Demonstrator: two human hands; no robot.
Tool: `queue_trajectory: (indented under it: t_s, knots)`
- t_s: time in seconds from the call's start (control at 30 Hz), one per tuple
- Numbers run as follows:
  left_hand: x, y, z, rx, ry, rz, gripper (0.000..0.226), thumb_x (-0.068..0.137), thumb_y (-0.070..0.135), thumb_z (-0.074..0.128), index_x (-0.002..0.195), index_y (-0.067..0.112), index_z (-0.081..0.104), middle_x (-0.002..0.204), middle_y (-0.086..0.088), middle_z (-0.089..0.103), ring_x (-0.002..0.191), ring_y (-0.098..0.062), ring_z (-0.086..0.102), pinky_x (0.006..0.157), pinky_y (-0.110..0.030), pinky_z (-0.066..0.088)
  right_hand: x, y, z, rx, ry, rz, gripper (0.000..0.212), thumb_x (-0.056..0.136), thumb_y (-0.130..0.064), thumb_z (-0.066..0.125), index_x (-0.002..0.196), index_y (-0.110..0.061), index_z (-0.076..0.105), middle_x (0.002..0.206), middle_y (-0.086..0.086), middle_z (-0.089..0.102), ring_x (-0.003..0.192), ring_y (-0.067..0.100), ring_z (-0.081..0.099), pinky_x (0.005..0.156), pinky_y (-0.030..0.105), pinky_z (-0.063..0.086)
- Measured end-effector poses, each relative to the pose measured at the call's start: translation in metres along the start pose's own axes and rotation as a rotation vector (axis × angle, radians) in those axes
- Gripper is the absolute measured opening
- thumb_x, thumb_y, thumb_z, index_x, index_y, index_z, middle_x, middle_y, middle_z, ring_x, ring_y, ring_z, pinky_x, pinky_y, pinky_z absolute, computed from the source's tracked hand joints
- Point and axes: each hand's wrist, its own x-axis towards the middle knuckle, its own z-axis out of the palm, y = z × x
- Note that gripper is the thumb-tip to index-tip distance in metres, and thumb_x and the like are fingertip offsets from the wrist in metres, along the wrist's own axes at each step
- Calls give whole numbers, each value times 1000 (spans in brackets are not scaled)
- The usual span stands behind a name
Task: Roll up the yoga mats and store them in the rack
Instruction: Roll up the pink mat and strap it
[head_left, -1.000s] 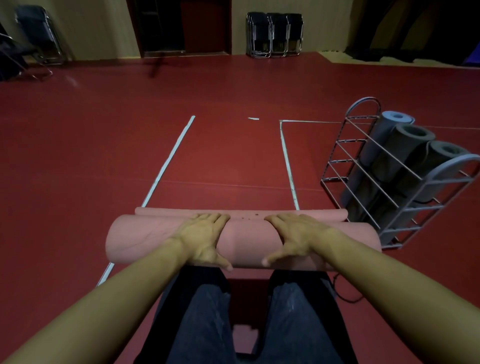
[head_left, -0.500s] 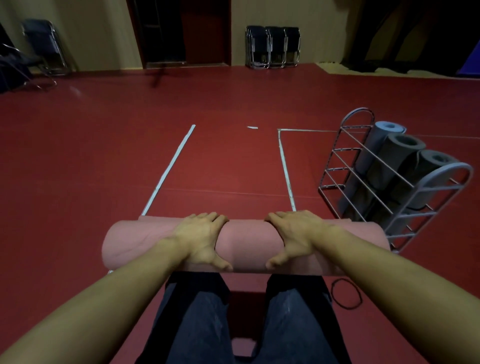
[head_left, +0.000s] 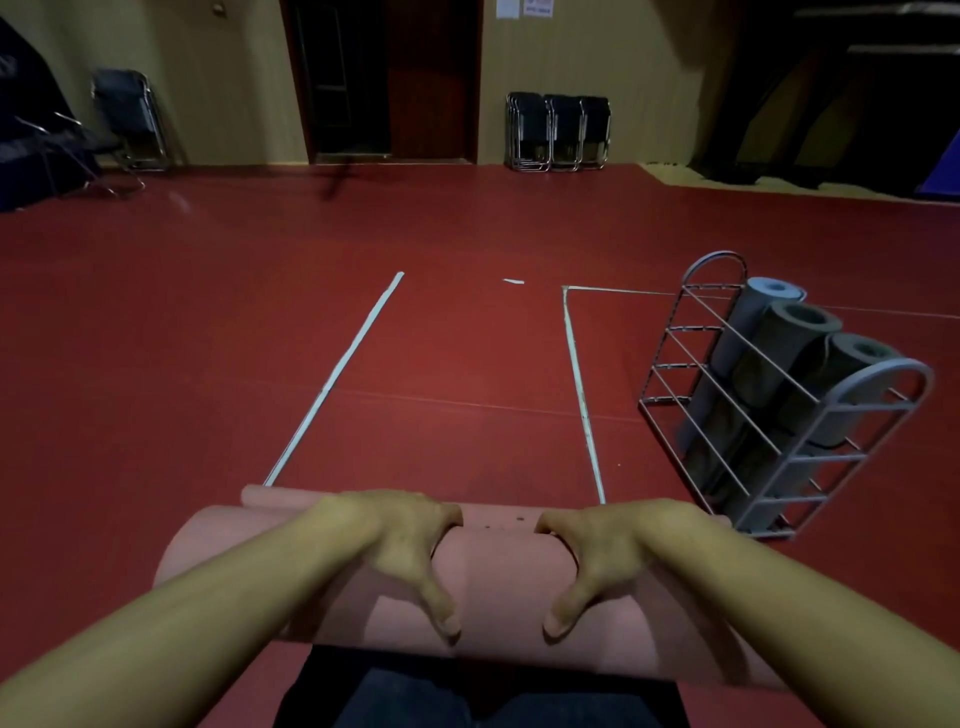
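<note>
Pink foam yoga mat (head_left: 498, 587), rolled into a thick cylinder, is lying crosswise on the red floor (head_left: 208, 364) right in front of the dark-trousered knees (head_left: 415, 696). I'm seeing a short unrolled strip of it poking out flat along the far side, under the fingertips. A few small dark specks are showing on that strip between the hands.

Left hand (head_left: 400, 540) is wrapping over the top of the roll, fingers curled down the far side, thumb stretched toward me on the near face; clamped on the mat. Right hand (head_left: 602, 545) is mirroring it, same grip, thumb pointing inward. Both hands are sitting near the middle of the roll, apart from each other.

Versus half a second back: the roll is filling more of the view and sitting closer to the knees, the flat strip is showing again past the fingers, and the black ring that was lying on the floor by the right forearm is out of sight.

Grey metal wire rack (head_left: 779, 415) is standing on the floor to the right, just beyond the mat's right end, holding three rolled grey mats (head_left: 795, 332) leaning upright. Pale tape lines (head_left: 337, 374) are running across the floor. Folded black chairs (head_left: 558, 132) are stacked against the beige back wall (head_left: 597, 52) beside a dark doorway (head_left: 384, 78).
</note>
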Motion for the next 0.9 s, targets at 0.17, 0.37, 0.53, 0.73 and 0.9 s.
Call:
queue_trajectory:
  t_s: [0.17,0.37,0.53,0.73,0.9]
  knots:
    - [4,-4,9,-64,-48,-33,114,50,77,87,148,40,41,143,18,54,125,-12,54,111,-33,44,6,3,9,32,-23,-6,97,49,-79,86,132,-48,46,125,-23,60,114,7,61,107,34,49]
    - [8,-18,9,-131,92,-26,120,60,81,78,160,36,28,161,11,35,145,-17,40,120,-36,33,2,14,8,87,155,-62,106,63,-76,79,150,-35,35,146,-14,51,125,13,56,109,32,44]
    - [11,-19,8,-70,188,-38,97,81,80,61,160,36,27,147,8,43,139,-22,45,113,-37,37,13,26,6,62,324,-14,66,86,-74,60,136,-34,50,132,-5,62,112,15,60,101,38,49]
    - [21,-20,19,71,225,-58,114,73,92,53,163,35,12,165,-3,30,153,-24,27,128,-49,10,25,29,18,-27,426,-50,53,103,-67,31,141,-33,43,138,-2,60,120,20,58,102,42,45]
    - [28,-23,21,69,249,-69,122,67,101,42,164,35,9,171,3,19,157,-19,18,128,-50,5,30,29,21,-65,575,-76,50,104,-64,30,131,-31,57,130,-6,64,117,19,59,100,38,45]
